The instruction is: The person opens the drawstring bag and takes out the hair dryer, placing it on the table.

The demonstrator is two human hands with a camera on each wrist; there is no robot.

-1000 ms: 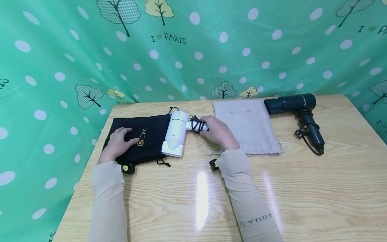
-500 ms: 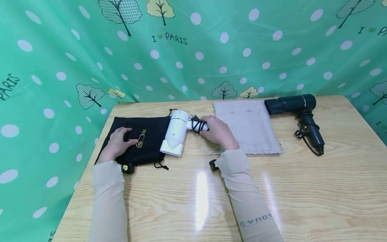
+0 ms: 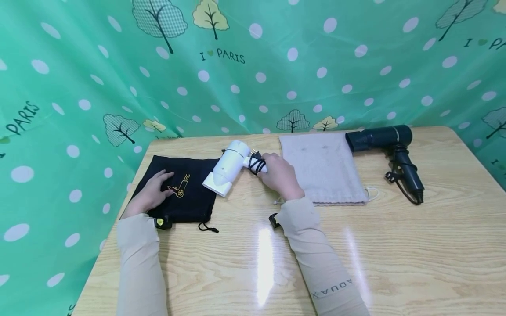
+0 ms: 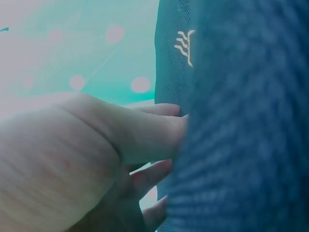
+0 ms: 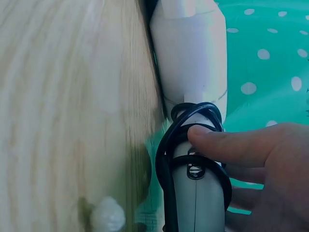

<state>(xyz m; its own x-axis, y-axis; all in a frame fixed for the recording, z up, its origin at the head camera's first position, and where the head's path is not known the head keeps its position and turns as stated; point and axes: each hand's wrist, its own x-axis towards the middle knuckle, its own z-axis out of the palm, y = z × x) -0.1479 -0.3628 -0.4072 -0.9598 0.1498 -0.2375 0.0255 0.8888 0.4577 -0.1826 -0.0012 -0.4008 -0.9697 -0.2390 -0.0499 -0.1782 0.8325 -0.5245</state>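
Note:
In the head view my right hand (image 3: 280, 175) grips the handle of a white hair dryer (image 3: 229, 166), and a black cord (image 5: 166, 179) is looped round that handle. The right wrist view has the thumb lying across the cord, with the other fingers behind the handle. The dryer's nozzle points down-left, near the right edge of a black drawstring pouch (image 3: 197, 206) with a yellow hair-dryer print. My left hand (image 3: 152, 195) rests on the pouch's left part, thumb and fingertips apart and touching the cloth. In the left wrist view the pouch (image 4: 251, 121) fills the right side.
A light grey drawstring pouch (image 3: 320, 166) lies flat to the right of my right hand. Beyond it a dark hair dryer (image 3: 381, 137) lies at the table's back right. A green dotted curtain (image 3: 292, 66) hangs behind and left of the wooden table (image 3: 395, 254).
The white hair dryer has turned, its nozzle swinging left and its handle end following my right hand slightly left. The black pouch has shifted a little down and left under my left hand.

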